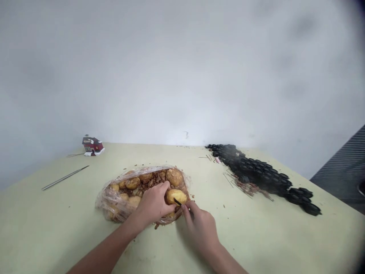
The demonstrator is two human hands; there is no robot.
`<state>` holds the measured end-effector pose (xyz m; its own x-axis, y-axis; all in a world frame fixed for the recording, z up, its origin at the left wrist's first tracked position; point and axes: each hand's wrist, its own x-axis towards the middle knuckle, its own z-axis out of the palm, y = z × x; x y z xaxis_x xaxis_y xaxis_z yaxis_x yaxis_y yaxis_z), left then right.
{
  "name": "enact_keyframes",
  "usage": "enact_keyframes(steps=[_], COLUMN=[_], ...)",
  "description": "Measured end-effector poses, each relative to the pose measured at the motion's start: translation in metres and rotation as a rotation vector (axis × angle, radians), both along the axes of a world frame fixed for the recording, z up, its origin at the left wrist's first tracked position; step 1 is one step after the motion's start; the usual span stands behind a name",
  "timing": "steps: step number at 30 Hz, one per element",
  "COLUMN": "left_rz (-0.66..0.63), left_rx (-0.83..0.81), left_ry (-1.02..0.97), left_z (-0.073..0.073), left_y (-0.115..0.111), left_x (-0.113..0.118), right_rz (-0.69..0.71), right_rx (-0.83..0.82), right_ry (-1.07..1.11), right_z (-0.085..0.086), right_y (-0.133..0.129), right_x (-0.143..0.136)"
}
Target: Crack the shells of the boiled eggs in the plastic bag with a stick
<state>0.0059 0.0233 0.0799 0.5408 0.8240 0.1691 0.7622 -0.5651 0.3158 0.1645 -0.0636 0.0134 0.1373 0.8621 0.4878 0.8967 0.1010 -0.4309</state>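
Note:
A clear plastic bag (pixel 114 207) lies open on the table, with several potatoes and brown peelings in it. Over its right part, my left hand (pixel 155 201) grips a yellow, peeled-looking potato (pixel 176 196) between thumb and fingers. My right hand (pixel 201 224) is closed around a small dark-bladed tool (pixel 177 202), whose tip touches the front of that potato. Most of the tool's handle is hidden in my fingers.
A thin metal tool (pixel 65 177) lies on the table (pixel 68 232) at the left. Behind it stands a small red model house (pixel 92 146). Many black plastic cups (pixel 256 171) stretch along the right side, beside thin wires (pixel 232 180) and reddish scraps. A pale wall rises behind.

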Motion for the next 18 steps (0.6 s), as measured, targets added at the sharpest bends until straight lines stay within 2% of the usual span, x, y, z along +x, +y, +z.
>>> enact_keyframes(steps=[4, 9, 13, 18], left_rz=[-0.01, -0.021, -0.014, -0.023], left_rx=[-0.002, -0.024, -0.043, -0.059], left_ry=[-0.023, -0.038, -0.033, -0.03], left_z=[-0.001, -0.001, -0.003, -0.003], left_y=[0.002, 0.002, 0.004, 0.006], left_x=[-0.001, -0.001, -0.001, -0.002], right_rz=[-0.138, -0.085, -0.208, -0.166], right_rx=[0.002, 0.038, 0.031, 0.065], right_ry=[-0.041, -0.043, -0.176, -0.12], right_z=[-0.002, 0.005, 0.012, 0.011], right_y=[-0.003, -0.004, -0.005, -0.006], right_x=[0.002, -0.009, -0.021, -0.025])
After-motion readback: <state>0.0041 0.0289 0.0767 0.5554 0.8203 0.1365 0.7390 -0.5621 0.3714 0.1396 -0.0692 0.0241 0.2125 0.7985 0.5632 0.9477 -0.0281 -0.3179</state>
